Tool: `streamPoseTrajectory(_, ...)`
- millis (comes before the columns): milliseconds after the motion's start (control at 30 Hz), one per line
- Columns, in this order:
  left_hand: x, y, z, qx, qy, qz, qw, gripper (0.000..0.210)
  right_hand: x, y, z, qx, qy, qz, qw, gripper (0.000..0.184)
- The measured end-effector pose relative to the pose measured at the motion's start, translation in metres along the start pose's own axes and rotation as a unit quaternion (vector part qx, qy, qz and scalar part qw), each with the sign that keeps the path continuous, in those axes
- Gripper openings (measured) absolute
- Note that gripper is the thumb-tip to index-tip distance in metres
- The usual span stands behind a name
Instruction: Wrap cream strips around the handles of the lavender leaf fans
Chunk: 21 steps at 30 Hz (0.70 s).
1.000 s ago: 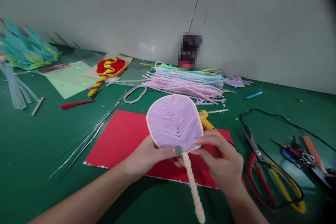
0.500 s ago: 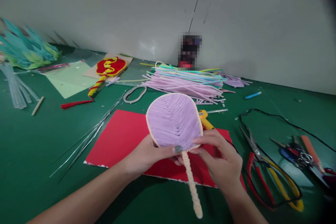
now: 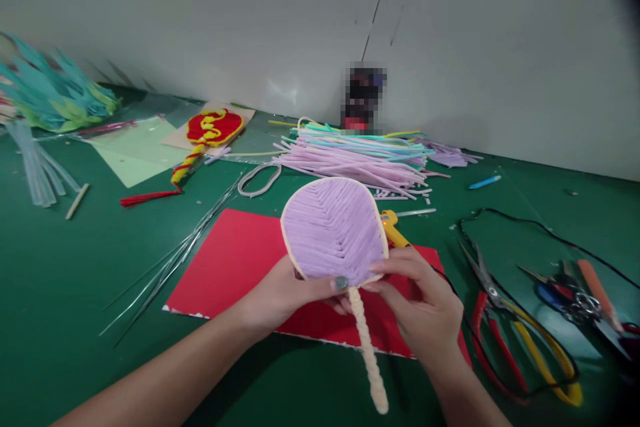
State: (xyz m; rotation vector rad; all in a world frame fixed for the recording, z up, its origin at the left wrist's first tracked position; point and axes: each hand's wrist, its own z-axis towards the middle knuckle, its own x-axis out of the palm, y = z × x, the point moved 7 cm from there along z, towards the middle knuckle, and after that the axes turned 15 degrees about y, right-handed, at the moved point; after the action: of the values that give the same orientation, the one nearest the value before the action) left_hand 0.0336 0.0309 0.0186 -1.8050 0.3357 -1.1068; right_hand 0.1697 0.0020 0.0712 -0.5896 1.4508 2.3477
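Between my hands is a small hand fan [image 3: 334,230] with a lilac face of pipe cleaners in a leaf-vein pattern, a cream rim and a twisted cream handle. My left hand [image 3: 295,290] grips its lower left edge, thumb on the front just above the handle and fingers mostly hidden behind. My right hand [image 3: 420,300] pinches the lower right edge near where the handle begins. The handle points down toward me. Beneath the fan lies a red board [image 3: 230,267] with worn white edges. A yellow glue gun [image 3: 394,230] shows partly behind the fan.
Pipe cleaners [image 3: 350,157] are heaped at the back. A red and yellow fan [image 3: 216,128] lies back left, near glue sticks [image 3: 37,167]. Thin wires [image 3: 185,247] lie left of the board. Large scissors [image 3: 493,293] and a black cord [image 3: 540,230] are at right.
The fan and both hands keep the same hold. The whole view has shifted very slightly, with the table items sitting a little further right.
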Motion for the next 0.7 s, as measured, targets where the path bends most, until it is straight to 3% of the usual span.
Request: streamPoseTrajectory(700, 0.0013, -0.0021, 0.0015, 0.003, 0.009, 0.004, 1.0, 0.019, 0.0013, -0.001, 0.0, -0.009, -0.002, 0.002, 1.0, 0.02)
